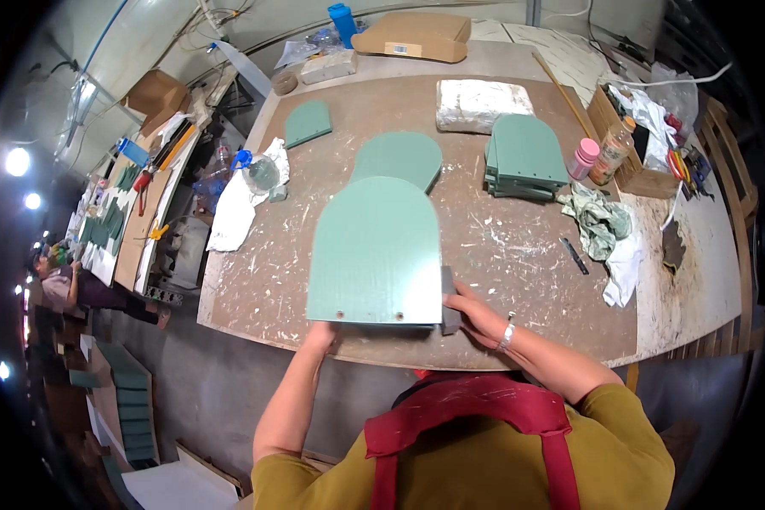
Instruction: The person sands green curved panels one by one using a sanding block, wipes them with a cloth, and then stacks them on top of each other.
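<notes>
A green arch-topped panel point(376, 255) with two small holes along its straight near edge stands at the near middle of the table. At its near left corner is my left hand point(321, 335), gripping it from beneath, with the fingers hidden. My right hand point(478, 316) is closed on a dark grey sanding block point(450, 316), which touches the panel's right edge. Partly covered behind this panel lies another green panel point(399, 157). A stack of similar green panels point(523, 153) sits farther right, and a small green panel point(308, 121) at the far left.
Right of the stack stand a pink bottle point(583, 158), a clear bottle point(614, 153) and a wooden box point(646, 180). A crumpled cloth point(602, 221) and a black knife point(575, 255) lie nearby. At left, a spray bottle point(262, 172) rests on a white cloth point(236, 208). Another person point(72, 285) is far left.
</notes>
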Demonstrator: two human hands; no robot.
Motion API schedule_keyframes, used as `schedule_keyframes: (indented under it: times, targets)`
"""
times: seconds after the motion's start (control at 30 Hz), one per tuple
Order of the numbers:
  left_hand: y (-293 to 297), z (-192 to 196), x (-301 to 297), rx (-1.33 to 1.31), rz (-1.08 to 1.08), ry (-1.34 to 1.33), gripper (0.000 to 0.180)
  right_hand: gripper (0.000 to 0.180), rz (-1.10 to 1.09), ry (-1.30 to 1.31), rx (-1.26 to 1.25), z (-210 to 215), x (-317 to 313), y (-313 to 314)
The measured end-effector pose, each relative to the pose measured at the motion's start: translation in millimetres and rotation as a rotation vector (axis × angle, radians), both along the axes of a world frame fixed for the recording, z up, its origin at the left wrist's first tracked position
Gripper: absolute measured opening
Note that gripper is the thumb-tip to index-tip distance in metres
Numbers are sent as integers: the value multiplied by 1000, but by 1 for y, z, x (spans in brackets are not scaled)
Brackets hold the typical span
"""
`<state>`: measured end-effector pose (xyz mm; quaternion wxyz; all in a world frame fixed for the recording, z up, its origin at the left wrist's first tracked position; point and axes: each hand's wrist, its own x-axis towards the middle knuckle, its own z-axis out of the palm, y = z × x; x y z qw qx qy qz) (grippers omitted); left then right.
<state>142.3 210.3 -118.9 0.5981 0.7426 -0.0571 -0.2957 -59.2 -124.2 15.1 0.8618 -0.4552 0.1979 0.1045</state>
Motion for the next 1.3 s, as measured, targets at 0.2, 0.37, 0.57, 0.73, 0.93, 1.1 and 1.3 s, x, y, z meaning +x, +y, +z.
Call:
schedule_keyframes:
  times: [0.2, 0.37, 0.57, 0.73, 0.93, 1.1, 1.3]
  targets:
    - [-116, 141, -71, 127, -152, -37, 54, 61, -83, 81, 37, 9, -45, -42]
    - [-130, 163, -27, 110, -327, -104, 41, 52, -180, 63, 317, -11, -53, -78]
    - [-150, 153, 111, 3, 34, -351, 30, 41, -332, 27, 332, -14, 22, -125]
    - [-215, 123, 207, -84, 136, -298, 43, 45, -180, 3, 188, -6, 117, -133]
    - [-287, 71, 221, 43, -70, -236, 63, 53, -183, 41, -227, 29, 183, -128]
    - [-281, 29, 251, 83, -184, -276, 67, 73, -68, -43, -89, -4, 223, -138]
    - [-277, 66, 219, 7, -18, -114, 77, 57, -176, -80, -41, -11, 239, -138]
